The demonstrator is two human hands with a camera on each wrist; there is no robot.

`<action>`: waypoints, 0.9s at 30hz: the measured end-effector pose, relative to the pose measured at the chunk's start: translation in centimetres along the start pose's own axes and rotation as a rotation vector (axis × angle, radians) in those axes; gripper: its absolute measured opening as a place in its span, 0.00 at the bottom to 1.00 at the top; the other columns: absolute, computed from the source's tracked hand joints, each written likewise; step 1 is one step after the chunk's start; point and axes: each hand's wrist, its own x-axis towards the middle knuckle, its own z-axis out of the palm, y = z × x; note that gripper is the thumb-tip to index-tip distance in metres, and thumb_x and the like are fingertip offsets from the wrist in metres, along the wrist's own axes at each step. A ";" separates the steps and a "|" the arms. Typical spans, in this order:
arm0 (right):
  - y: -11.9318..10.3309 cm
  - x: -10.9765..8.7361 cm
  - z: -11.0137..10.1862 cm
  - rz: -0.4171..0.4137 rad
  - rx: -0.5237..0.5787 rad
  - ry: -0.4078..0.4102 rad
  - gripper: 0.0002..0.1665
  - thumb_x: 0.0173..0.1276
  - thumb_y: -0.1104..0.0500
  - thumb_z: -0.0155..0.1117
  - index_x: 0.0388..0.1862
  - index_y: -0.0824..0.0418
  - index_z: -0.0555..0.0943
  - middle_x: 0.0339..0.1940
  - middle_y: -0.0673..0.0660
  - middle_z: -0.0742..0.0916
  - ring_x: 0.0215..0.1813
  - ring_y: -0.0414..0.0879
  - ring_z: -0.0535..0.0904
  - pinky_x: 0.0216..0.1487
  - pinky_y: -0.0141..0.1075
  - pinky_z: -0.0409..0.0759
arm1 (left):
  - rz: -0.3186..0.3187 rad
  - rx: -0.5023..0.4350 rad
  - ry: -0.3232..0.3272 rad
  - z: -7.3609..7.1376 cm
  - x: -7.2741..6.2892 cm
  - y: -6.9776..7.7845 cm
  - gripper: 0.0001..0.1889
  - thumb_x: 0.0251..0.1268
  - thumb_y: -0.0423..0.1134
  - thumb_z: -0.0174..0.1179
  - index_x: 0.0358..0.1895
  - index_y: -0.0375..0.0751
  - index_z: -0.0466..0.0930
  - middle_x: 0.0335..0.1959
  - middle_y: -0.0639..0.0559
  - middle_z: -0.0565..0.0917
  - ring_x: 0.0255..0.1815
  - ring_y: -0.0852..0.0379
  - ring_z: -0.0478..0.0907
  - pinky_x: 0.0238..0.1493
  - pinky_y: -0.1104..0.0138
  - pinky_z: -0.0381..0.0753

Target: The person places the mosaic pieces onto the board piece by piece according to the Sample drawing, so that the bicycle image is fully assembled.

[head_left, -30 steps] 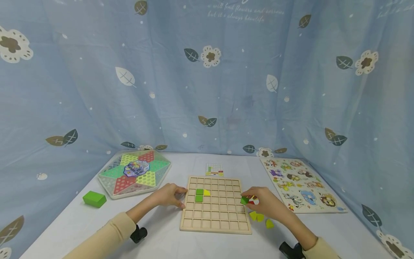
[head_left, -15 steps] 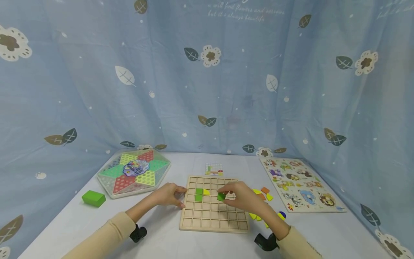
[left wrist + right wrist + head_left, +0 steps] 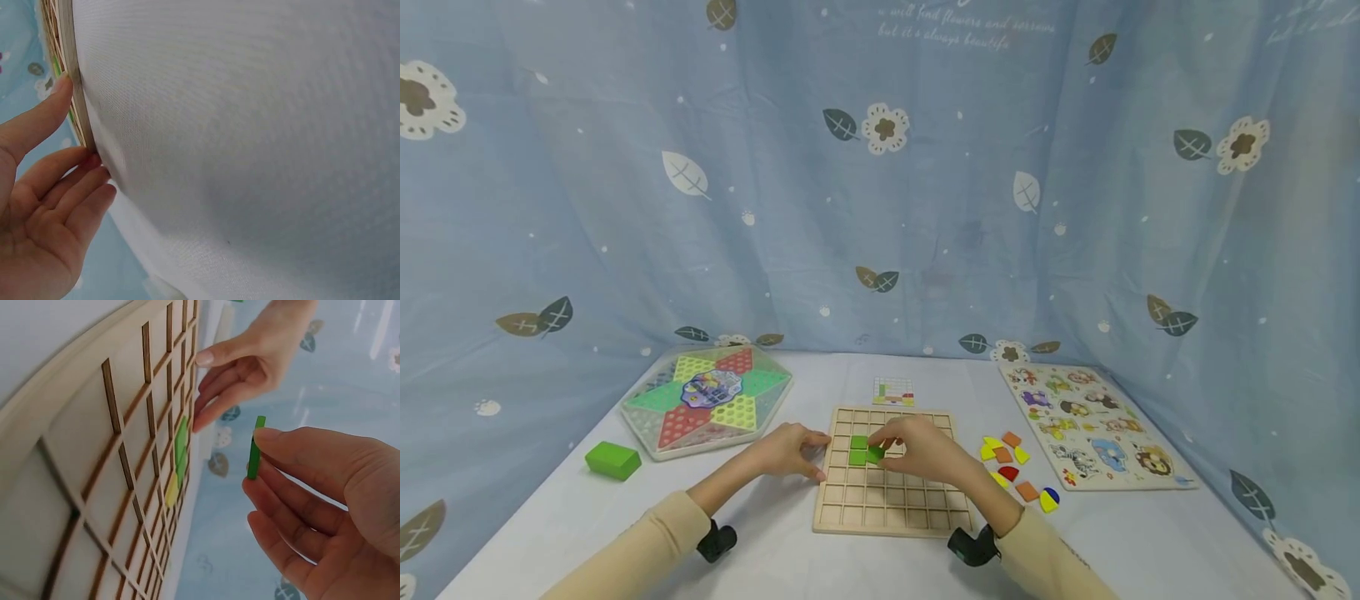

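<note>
A wooden grid board [image 3: 891,521] lies flat on the white table. Two green square tiles [image 3: 857,457] sit in neighbouring cells in its upper left part, with a yellow piece [image 3: 172,491] beside them in the right wrist view. My right hand [image 3: 923,451] pinches another green square tile [image 3: 255,448] between thumb and fingertips, over the board near those tiles; the right wrist view shows it edge-on and off the surface. At the board's left edge, my left hand [image 3: 786,454] rests with thumb and fingertips touching the side, thumb apart from the fingers.
Several yellow, orange, red and blue pieces [image 3: 1007,472] lie right of the board. Behind it is a small pattern card [image 3: 893,391]. A hexagonal Chinese checkers set [image 3: 711,400] and a green block [image 3: 613,460] stand left; an animal puzzle board [image 3: 1093,429] lies right.
My right hand has carried the green tile leftward from beside the board's right edge to over the cells by the placed tiles. My left hand stays at the left edge.
</note>
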 end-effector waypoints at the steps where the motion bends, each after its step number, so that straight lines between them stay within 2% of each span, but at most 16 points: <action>1: 0.0 0.2 0.1 -0.009 0.003 -0.005 0.17 0.60 0.66 0.71 0.50 0.64 0.85 0.43 0.53 0.88 0.44 0.44 0.83 0.45 0.36 0.81 | 0.000 0.003 -0.001 0.0 0.0 0.0 0.33 0.47 0.45 0.75 0.57 0.31 0.79 0.56 0.38 0.80 0.59 0.38 0.75 0.57 0.49 0.74; 7: 0.4 1.6 1.5 0.012 0.024 -0.053 0.16 0.59 0.65 0.71 0.48 0.61 0.86 0.44 0.50 0.88 0.44 0.40 0.82 0.44 0.30 0.80 | 0.011 0.010 -0.006 -0.1 0.0 0.0 0.34 0.47 0.45 0.75 0.57 0.30 0.78 0.56 0.39 0.80 0.59 0.37 0.75 0.57 0.48 0.74; 18: 0.8 2.8 3.3 0.047 0.032 -0.127 0.13 0.58 0.66 0.73 0.44 0.60 0.87 0.40 0.47 0.88 0.40 0.36 0.81 0.44 0.28 0.79 | -0.004 0.002 -0.009 0.0 0.0 -0.1 0.33 0.47 0.44 0.75 0.57 0.30 0.79 0.56 0.39 0.80 0.58 0.38 0.75 0.56 0.48 0.74; 27: 0.8 2.8 3.8 0.083 0.028 -0.110 0.13 0.56 0.65 0.75 0.42 0.59 0.87 0.37 0.46 0.86 0.38 0.34 0.79 0.42 0.25 0.78 | -0.008 0.000 -0.013 0.0 0.0 -0.2 0.33 0.47 0.45 0.76 0.57 0.30 0.78 0.57 0.38 0.79 0.59 0.37 0.75 0.56 0.48 0.74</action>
